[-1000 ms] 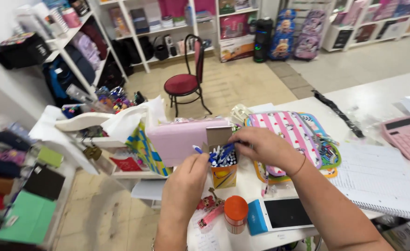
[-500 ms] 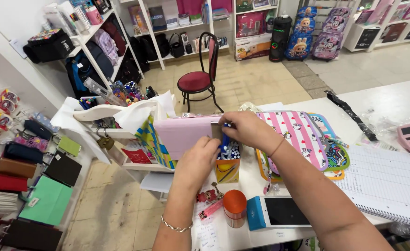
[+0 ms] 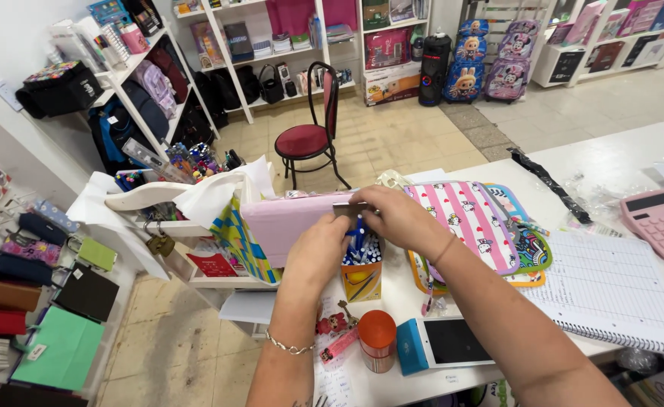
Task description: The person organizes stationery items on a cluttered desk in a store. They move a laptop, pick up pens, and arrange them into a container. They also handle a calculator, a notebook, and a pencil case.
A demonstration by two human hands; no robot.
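Both hands met over a small orange-yellow box (image 3: 361,279) full of blue-capped pens (image 3: 362,245), which stood near the front-left edge of the white table (image 3: 610,154). The right hand (image 3: 396,218) reached across from the right, its grip pinched shut on a small grey-brown card (image 3: 349,210) held just above the pens. The left hand (image 3: 318,252) rose from below, fingers curled against the pens and the box's left side; whether its grip actually closed on anything could not be told, since the back of the hand hid the fingertips.

Directly behind the hands lay a pink pouch (image 3: 286,222), touching or just beside the box. To the right, a pink-and-white striped case (image 3: 467,222) rested on a multicoloured one (image 3: 531,249), crowding the right forearm. In front of the box stood an orange-lidded jar (image 3: 378,341), with a phone in a blue cover (image 3: 445,345) beside it and a keychain figure (image 3: 333,324) to its left. Farther right lay a spiral notebook (image 3: 610,294) and a pink calculator (image 3: 659,222). A red-seated chair (image 3: 309,136) stood on the floor beyond.
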